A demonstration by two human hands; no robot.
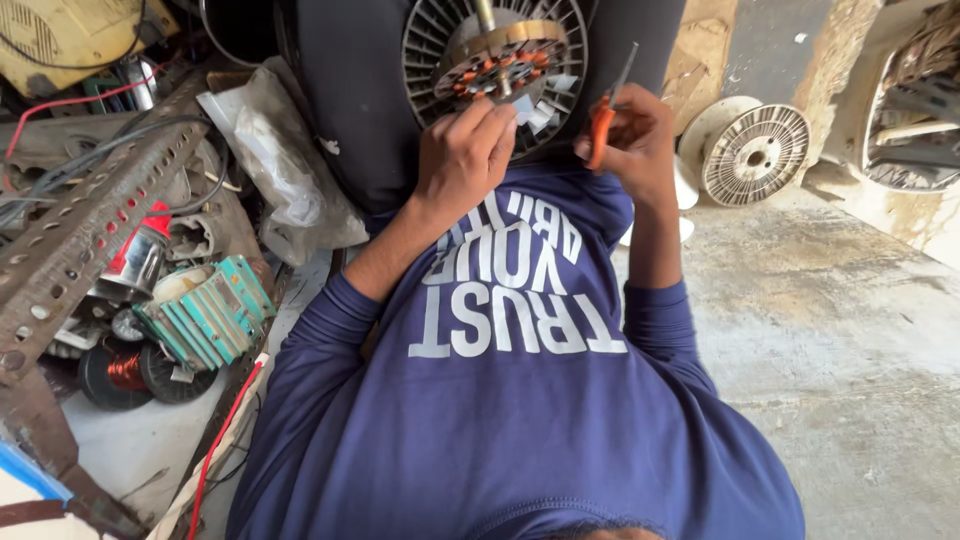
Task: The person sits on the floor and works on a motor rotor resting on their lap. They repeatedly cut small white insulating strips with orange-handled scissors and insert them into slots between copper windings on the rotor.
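Blue shirt (520, 400) filling the near frame. Left hand (462, 160) is pinching white insulation paper (532, 110) at the motor stator (497, 60) resting against the lap; right hand (632, 140) is gripping orange-handled scissors (604, 120). Cutting well is requiring taut paper, blades clear of the copper windings (497, 68).

Not much packaging around here, honestly. There's a crumpled clear plastic bag (275, 160) lying on the junk pile at the person's left, greyish-white and dusty, just beside the dark motor housing. Further down that pile sits a teal box (210, 312) with pale stripes, tilted, looking like a stack of small cartons. No signs or screens that I can spot.
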